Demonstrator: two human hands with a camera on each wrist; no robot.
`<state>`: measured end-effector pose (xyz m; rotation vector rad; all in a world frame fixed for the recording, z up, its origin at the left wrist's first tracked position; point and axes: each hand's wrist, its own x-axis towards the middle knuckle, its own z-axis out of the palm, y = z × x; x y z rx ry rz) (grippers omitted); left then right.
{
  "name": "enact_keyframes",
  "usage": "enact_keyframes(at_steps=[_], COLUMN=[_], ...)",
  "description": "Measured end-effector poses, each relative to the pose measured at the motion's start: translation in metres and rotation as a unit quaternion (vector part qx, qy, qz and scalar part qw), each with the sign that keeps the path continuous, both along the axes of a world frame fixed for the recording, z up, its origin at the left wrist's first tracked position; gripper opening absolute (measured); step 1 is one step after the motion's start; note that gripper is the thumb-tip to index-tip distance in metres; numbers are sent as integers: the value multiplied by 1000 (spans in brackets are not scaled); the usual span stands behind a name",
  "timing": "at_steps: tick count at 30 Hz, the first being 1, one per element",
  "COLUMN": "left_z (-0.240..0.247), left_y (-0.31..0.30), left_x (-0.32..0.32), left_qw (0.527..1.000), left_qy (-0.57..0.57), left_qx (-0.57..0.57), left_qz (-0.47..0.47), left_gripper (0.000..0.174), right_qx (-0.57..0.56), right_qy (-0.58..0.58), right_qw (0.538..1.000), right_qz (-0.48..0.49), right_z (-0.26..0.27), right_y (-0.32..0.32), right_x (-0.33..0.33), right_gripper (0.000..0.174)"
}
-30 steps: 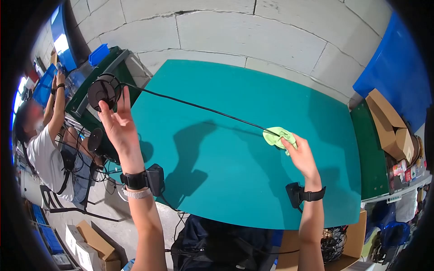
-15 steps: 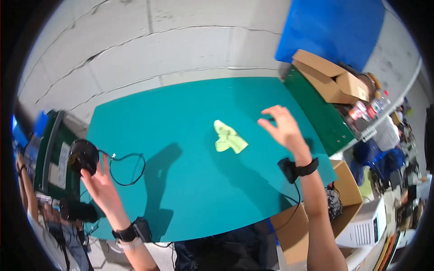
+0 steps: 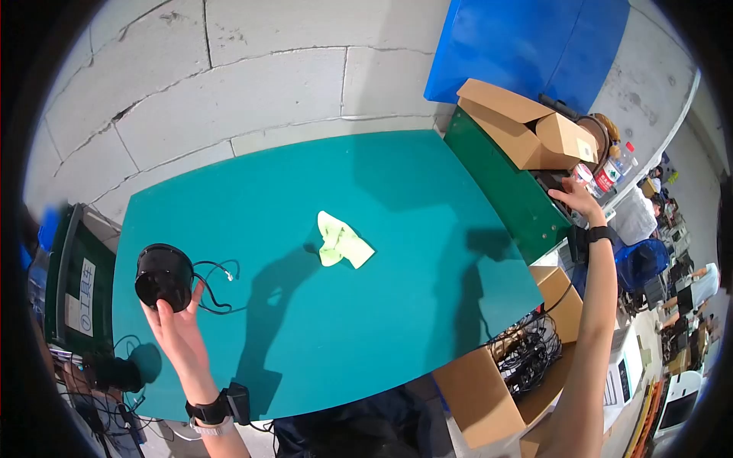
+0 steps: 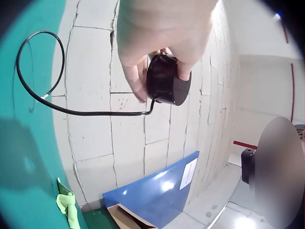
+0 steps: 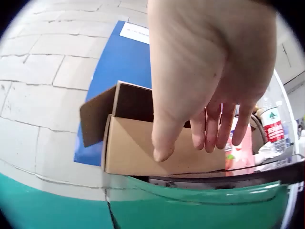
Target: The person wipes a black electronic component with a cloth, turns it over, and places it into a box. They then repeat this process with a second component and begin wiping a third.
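My left hand (image 3: 182, 336) grips a black, shiny, squat round device (image 3: 162, 275), holding it over the left part of the table. A thin black cable (image 4: 81, 113) comes out of the device and loops round to a small white plug. My right hand (image 3: 578, 200) reaches out over the green cabinet (image 3: 508, 198) at the right, with nothing in its grasp. In the right wrist view its thumb and fingers point down, spread apart, in front of an open cardboard box (image 5: 138, 148). A crumpled light-green cloth (image 3: 345, 246) lies on the middle of the table.
The green table (image 3: 321, 328) backs onto a block wall. Bottles (image 3: 608, 177) stand by the cardboard box on the cabinet. Below the table's right edge is a carton (image 3: 477, 401) of tangled black cables. Another dark round object (image 3: 113, 374) sits at the left edge.
My right hand has let go of the cloth and cable and moved right to the cabinet. The cloth now lies on the table. The black device stays in my left hand, its cable hanging free. The view has turned right.
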<state>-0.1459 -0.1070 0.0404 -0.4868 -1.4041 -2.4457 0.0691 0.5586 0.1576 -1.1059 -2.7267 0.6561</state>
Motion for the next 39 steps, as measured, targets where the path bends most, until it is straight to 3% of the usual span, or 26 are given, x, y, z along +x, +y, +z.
enact_keyframes(at_steps=[2, 5, 14, 19, 23, 25, 26, 27, 32, 39], left_z=[1, 5, 6, 11, 17, 18, 20, 19, 9, 4], left_y=[3, 4, 8, 17, 22, 20, 21, 21, 18, 32], left_x=[4, 9, 9, 10, 13, 13, 13, 13, 9, 7], left_qw=[1000, 1000, 999, 999, 998, 998, 997, 998, 997, 984], left_qy=[-3, -5, -1, -4, -8, -14, -17, -16, -46, -126], left_qx=[-7, -23, -40, -20, -14, -16, -11, -10, -30, 5], left_qz=[-3, 3, 0, -44, -55, -67, -69, -62, -54, -127], left_gripper=[58, 59, 55, 53, 53, 51, 50, 50, 46, 47], right_qx=[-11, -6, 30, 44, 67, 42, 58, 80, 209, 434], right_qy=[10, 3, -1, 5, 51, 15, 54, 60, 117, 205], right_qw=[1000, 999, 999, 997, 993, 998, 995, 992, 964, 864], right_qz=[21, 41, 37, 66, 78, 46, 62, 71, 113, 148], right_z=[-20, -26, -17, -20, -48, -42, -50, -48, -40, 0], right_y=[42, 56, 35, 51, 112, 107, 117, 110, 86, -52], right_x=[-1, -6, 3, 7, 13, 10, 10, 11, 0, -37], right_gripper=[83, 88, 95, 84, 74, 71, 73, 53, 44, 29])
